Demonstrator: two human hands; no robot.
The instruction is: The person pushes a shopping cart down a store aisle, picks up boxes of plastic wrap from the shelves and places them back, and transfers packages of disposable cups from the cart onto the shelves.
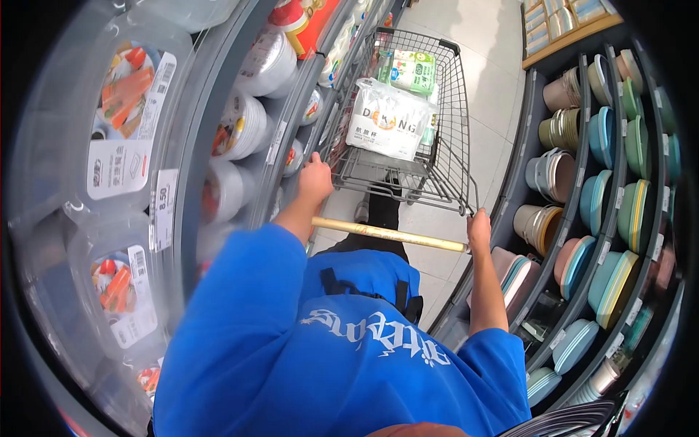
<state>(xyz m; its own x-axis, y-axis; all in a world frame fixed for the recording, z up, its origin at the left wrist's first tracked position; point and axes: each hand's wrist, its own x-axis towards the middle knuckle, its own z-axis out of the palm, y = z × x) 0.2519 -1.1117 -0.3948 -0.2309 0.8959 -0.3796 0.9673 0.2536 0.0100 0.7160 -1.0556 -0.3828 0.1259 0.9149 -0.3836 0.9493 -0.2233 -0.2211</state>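
Observation:
A grey wire shopping cart (457, 124) stands in front of me, its pale yellow handle bar (389, 232) crossing near my waist. My left hand (315, 179) is closed on the left side of the cart's frame, forward of the bar. At the bar's right end, my right hand (478, 230) is closed around the right side of the frame. Inside the basket lies a white plastic pack (389, 120) printed "DEKANG". Behind it, partly covered, is a green-and-white pack (412, 71).
Shelves on the left hold clear plastic food boxes (120, 164) and stacked clear round containers (240, 124), close to my left arm. Right-hand shelves carry coloured basins (601, 138) and buckets (550, 175). Pale floor tiles (491, 95) run ahead between them.

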